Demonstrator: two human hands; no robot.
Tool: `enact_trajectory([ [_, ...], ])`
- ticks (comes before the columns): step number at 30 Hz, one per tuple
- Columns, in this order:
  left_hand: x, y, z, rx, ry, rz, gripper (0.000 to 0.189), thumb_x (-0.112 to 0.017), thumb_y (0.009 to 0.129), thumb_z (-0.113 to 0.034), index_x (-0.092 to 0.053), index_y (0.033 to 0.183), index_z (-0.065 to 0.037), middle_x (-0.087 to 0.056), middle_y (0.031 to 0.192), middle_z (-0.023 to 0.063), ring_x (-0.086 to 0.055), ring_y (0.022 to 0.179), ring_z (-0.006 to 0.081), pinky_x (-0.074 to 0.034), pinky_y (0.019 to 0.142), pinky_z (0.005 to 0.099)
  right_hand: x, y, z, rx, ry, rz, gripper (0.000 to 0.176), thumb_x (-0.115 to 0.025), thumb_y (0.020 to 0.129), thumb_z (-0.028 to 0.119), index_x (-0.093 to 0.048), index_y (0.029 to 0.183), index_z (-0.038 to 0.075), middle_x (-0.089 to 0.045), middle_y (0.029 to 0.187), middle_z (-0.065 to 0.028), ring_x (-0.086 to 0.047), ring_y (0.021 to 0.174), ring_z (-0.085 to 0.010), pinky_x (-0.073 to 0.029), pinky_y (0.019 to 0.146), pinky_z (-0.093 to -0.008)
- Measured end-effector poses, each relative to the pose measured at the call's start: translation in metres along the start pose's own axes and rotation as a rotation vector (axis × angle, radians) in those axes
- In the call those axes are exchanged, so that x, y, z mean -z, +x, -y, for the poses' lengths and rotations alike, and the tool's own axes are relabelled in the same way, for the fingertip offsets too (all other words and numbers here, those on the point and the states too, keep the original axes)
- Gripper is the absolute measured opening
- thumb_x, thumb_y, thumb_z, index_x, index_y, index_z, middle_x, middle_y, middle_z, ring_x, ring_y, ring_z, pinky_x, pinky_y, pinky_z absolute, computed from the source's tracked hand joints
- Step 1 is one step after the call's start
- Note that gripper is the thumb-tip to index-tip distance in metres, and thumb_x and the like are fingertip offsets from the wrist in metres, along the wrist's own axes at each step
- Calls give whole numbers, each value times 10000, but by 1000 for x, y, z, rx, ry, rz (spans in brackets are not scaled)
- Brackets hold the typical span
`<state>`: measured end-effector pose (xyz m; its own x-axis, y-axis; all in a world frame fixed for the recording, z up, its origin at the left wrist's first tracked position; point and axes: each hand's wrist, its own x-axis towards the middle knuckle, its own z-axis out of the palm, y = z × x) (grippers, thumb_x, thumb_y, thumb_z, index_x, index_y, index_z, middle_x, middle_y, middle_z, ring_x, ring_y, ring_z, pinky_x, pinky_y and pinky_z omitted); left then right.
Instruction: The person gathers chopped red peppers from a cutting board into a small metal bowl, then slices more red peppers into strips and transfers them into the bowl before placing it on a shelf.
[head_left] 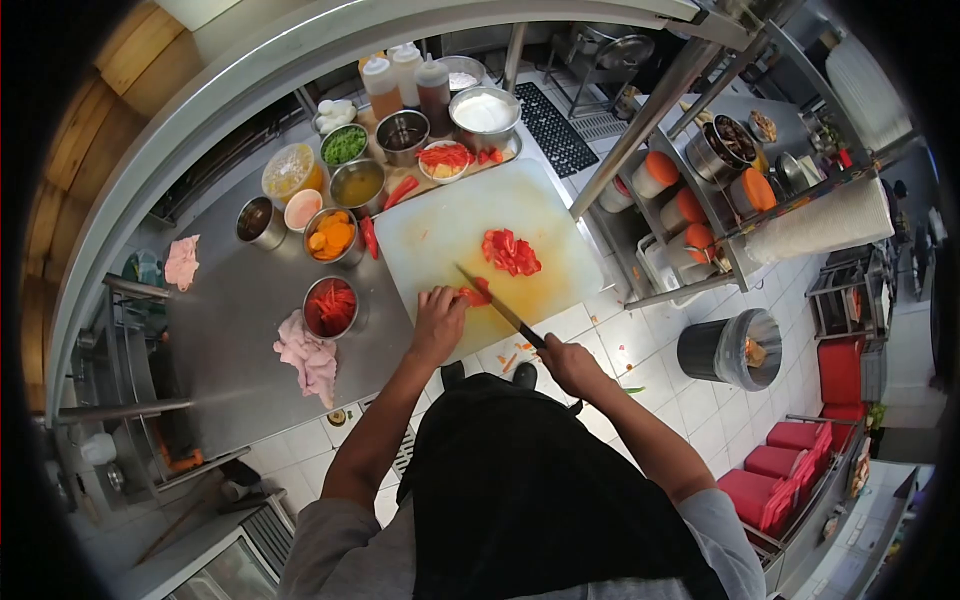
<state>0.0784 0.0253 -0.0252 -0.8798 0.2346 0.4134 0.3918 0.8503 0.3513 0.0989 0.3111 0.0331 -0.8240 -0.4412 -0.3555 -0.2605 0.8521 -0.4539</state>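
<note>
A knife (pixel 503 311) is held by its dark handle in my right hand (pixel 571 366), near the front edge of the white cutting board (pixel 430 235). Its blade points up and to the left across a red vegetable piece (pixel 477 292). My left hand (pixel 437 322) rests on the board with its fingertips bent against the left end of that piece. Chopped red pieces (pixel 511 253) lie in a pile on the board, just beyond the blade.
Left of the board, a bowl of red strips (pixel 330 307) stands near a pink cloth (pixel 308 358). Metal bowls, squeeze bottles (pixel 381 88) and two red peppers (pixel 400 192) are behind. A bin (pixel 731 350) stands on the floor at right.
</note>
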Motion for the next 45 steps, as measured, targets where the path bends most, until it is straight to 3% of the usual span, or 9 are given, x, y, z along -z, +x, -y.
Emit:
enact_trajectory([
  [2,-3,-3,-2,56,0,9,152,-663,839,-60,-673,990,-60,-582,965,83,-577,976,263,-390,849,418,1,10,0,29,208,-66,251,-540,1010,247,-524,1005,-3,-645,743,-279,-645,748,-490,-514,664,-568],
  [18,-4,-11,-8,92,-177,-65,213,-710,807,-50,-698,1020,-39,-572,963,82,-571,950,274,-411,828,421,-20,-26,9,-87,112,28,279,-538,1015,283,-512,1024,6,-657,745,-292,-659,744,-498,-519,666,-585],
  [21,-8,-13,-2,105,-129,-19,204,-694,805,-36,-701,1009,-34,-580,978,94,-578,978,291,-427,858,419,-21,3,4,50,235,-61,264,-547,1014,263,-510,1005,2,-628,713,-294,-624,713,-519,-491,650,-592],
  [27,23,25,49,615,4,-428,391,-592,887,-22,-538,1267,51,-560,1185,292,-551,1104,458,-434,989,499,29,-18,8,6,299,-18,269,-547,1021,268,-523,974,5,-620,702,-254,-626,728,-476,-479,664,-537],
  [31,16,56,92,818,56,-511,318,-581,907,-52,-571,1197,80,-610,1152,337,-605,1061,484,-473,948,518,35,-28,-5,49,276,196,317,-547,1026,328,-562,945,22,-630,714,-217,-638,721,-432,-485,670,-503],
  [33,14,63,105,1100,-52,-359,277,-578,927,-117,-609,1146,50,-672,1053,332,-658,979,486,-512,859,559,31,-23,-14,53,285,193,321,-551,1024,329,-567,942,19,-631,718,-219,-641,728,-429,-486,675,-502],
  [38,3,63,125,1086,37,-339,262,-600,926,-194,-636,1103,-4,-708,955,287,-684,893,480,-531,789,572,35,1,-36,-4,248,18,289,-551,1023,302,-559,957,21,-632,721,-233,-630,733,-446,-484,683,-511],
  [43,26,62,81,1071,100,-302,221,-607,925,-189,-645,1053,-13,-700,939,260,-685,870,462,-532,766,568,34,11,-45,64,202,-110,285,-560,1020,296,-542,939,24,-617,694,-229,-624,723,-452,-473,673,-522],
  [45,33,49,45,680,106,-263,168,-599,916,-141,-650,1021,-21,-652,986,224,-651,909,437,-525,806,520,38,4,-35,1,249,-113,282,-562,1019,286,-541,935,18,-616,692,-233,-619,704,-455,-472,659,-522],
])
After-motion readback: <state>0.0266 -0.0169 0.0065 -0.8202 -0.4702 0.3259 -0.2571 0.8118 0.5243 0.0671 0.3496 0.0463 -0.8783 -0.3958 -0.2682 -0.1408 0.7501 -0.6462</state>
